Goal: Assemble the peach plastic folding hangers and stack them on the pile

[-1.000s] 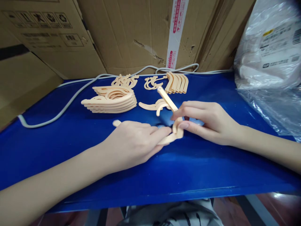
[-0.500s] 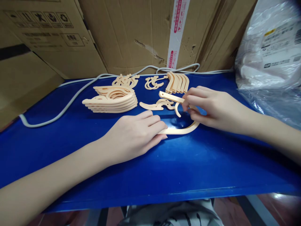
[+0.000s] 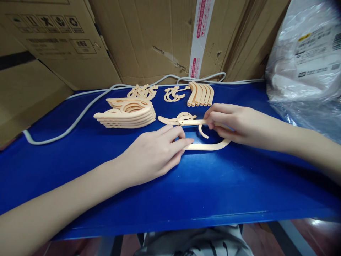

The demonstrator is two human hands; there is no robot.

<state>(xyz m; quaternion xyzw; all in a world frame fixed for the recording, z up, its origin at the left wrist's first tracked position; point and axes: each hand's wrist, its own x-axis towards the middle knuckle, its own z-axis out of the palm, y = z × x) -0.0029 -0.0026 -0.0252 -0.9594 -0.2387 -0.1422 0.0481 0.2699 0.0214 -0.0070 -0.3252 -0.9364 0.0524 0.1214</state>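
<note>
A beige plastic folding clothes hanger with a curved end lies between my hands. My left hand is closed on the left end of its lower bar. At the upper side, my right hand pinches a straight arm with a round hole at its tip; the fingers hide part of it. A small curved hook sticks out below that arm. Just behind, loose hanger pieces lie on the table, partly covered by the arm's tip.
A stack of folded hangers stands left on the blue table. Farther back are hook pieces, more hooks and a row of curved arms. A white cable, cardboard boxes and a plastic-wrapped bundle border the table.
My right hand has lowered the straight arm's tip toward me, so it now lies nearly level over the loose pieces. The curved end has shifted slightly right. My left fingers have repositioned on the bar.
</note>
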